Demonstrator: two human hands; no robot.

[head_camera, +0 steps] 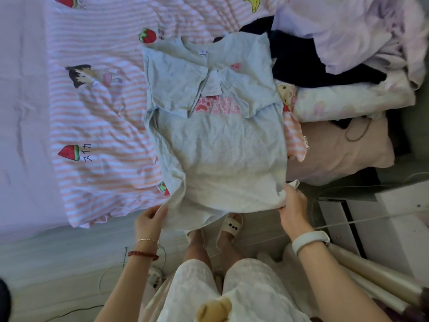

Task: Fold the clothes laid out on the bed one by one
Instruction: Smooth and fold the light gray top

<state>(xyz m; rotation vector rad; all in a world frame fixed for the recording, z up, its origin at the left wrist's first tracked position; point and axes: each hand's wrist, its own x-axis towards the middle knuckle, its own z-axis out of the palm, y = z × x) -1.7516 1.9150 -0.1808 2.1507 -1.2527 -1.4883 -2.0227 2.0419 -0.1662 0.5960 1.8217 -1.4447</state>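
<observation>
While sleeves fold inward, T-shirt (216, 145) wrinkles

Pink-and-white striped blanket (99, 126) spread over bed, printed with strawberries, watermelon slices, cartoon figure. Plain lilac sheet (21, 112) at left. Pale pink pillow (336, 154) at right edge, thin cable loop lying on it. Floral white bedding (348, 103) rolled above pillow. White cabinet (383, 219) at lower right, rolled translucent sheets (376, 275) leaning beside it. Cream slippers (229, 228) on floor. Cables (111, 275) on grey floor at lower left.
</observation>
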